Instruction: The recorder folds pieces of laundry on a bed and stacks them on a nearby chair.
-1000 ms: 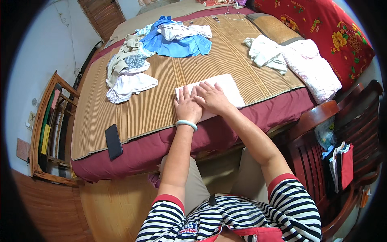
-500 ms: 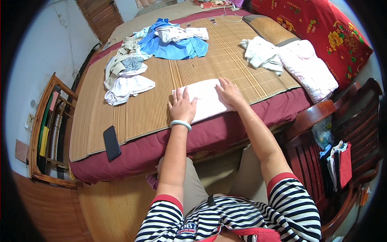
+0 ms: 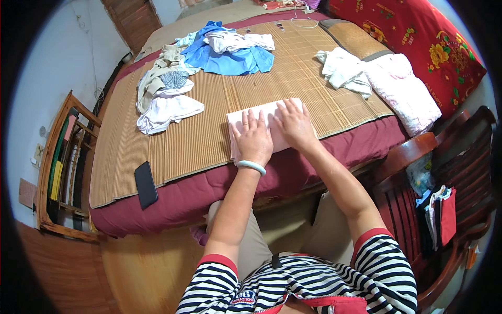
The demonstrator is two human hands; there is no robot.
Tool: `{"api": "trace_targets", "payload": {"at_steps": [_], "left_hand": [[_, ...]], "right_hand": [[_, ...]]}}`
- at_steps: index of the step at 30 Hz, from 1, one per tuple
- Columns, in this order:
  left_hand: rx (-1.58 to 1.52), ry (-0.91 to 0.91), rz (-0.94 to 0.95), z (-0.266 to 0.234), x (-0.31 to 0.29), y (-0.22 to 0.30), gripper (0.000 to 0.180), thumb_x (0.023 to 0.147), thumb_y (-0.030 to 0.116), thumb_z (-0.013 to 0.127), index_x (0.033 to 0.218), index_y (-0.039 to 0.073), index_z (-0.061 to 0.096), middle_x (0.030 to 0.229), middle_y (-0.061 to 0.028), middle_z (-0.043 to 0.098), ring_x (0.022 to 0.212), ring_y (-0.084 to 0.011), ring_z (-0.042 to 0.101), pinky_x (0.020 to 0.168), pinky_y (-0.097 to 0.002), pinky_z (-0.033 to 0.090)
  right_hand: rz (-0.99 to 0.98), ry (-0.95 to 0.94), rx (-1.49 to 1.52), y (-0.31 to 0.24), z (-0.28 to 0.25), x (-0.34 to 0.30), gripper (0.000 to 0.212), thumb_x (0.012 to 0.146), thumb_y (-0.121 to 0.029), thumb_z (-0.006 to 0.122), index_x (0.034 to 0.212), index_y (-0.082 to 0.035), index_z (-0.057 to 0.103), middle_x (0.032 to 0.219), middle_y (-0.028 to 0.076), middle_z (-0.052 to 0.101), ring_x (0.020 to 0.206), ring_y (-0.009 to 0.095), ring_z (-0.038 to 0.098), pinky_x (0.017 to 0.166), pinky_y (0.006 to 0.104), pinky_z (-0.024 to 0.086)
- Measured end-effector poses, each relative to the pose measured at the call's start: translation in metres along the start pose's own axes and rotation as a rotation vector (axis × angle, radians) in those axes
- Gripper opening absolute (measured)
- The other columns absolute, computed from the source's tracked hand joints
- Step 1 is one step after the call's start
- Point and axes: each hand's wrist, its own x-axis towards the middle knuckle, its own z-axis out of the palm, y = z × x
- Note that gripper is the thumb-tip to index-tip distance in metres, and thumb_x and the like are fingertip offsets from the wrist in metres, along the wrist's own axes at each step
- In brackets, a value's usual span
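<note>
A pale pink folded cloth (image 3: 236, 118), flat and roughly rectangular, lies at the near edge of the bamboo mat. My left hand (image 3: 254, 137) rests palm down on its left and middle part, fingers spread, with a pale bangle on the wrist. Close beside it, my right hand (image 3: 294, 124) lies flat on the right part, its fingers pointing to the far edge. Both hands press on the cloth without gripping it. Much of the cloth is hidden under them.
Loose clothes, a blue garment (image 3: 230, 60) and a white one (image 3: 167, 112), lie on the mat (image 3: 209, 99). White clothing (image 3: 342, 70) and a pinkish bundle (image 3: 405, 91) are at right. A phone (image 3: 146, 184) sits front left. Folded clothes (image 3: 446, 214) rest on a wooden chair (image 3: 397, 209).
My left hand has slid right across the cloth, nearer to my right hand. My right hand has shifted only slightly. The cloth stays in about the same place.
</note>
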Motion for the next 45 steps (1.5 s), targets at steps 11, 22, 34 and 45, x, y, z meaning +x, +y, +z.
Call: {"api": "trace_targets", "payload": {"at_steps": [11, 22, 34, 45], "left_hand": [[-0.02, -0.126, -0.177, 0.003, 0.001, -0.029, 0.07, 0.099, 0.05, 0.045, 0.156, 0.013, 0.027, 0.162, -0.0176, 0.023, 0.151, -0.0297, 0.019, 0.117, -0.0585, 0.021], [-0.012, -0.157, -0.202, -0.007, 0.005, -0.029, 0.069, 0.1, 0.048, 0.044, 0.155, 0.01, 0.028, 0.162, -0.0157, 0.024, 0.151, -0.0287, 0.018, 0.119, -0.0584, 0.017], [0.001, -0.056, 0.0, 0.014, 0.017, -0.021, 0.061, 0.096, 0.033, 0.048, 0.153, 0.015, 0.036, 0.16, -0.0161, 0.028, 0.15, -0.0297, 0.022, 0.12, -0.0586, 0.01], [-0.062, -0.194, -0.177, 0.006, 0.03, -0.036, 0.067, 0.101, 0.049, 0.041, 0.155, 0.013, 0.028, 0.162, -0.0136, 0.025, 0.151, -0.0282, 0.019, 0.119, -0.0556, 0.019]], "right_hand": [[-0.101, -0.085, -0.107, 0.007, 0.005, -0.03, 0.066, 0.096, -0.053, 0.049, 0.144, -0.008, 0.048, 0.15, 0.022, 0.042, 0.143, 0.034, 0.036, 0.116, 0.0501, 0.025], [0.256, -0.264, 0.214, 0.054, -0.006, -0.028, 0.071, 0.096, -0.052, 0.049, 0.149, -0.006, 0.039, 0.153, 0.025, 0.036, 0.141, 0.038, 0.038, 0.118, 0.0522, 0.024], [-0.094, -0.31, 0.113, -0.011, 0.015, 0.012, 0.063, 0.099, -0.054, 0.041, 0.14, -0.008, 0.052, 0.15, 0.017, 0.044, 0.143, 0.03, 0.037, 0.117, 0.0561, 0.02], [0.343, -0.358, 0.144, 0.047, 0.028, 0.035, 0.066, 0.099, -0.054, 0.038, 0.15, -0.013, 0.04, 0.156, 0.014, 0.037, 0.147, 0.029, 0.031, 0.12, 0.0464, 0.022]]}}
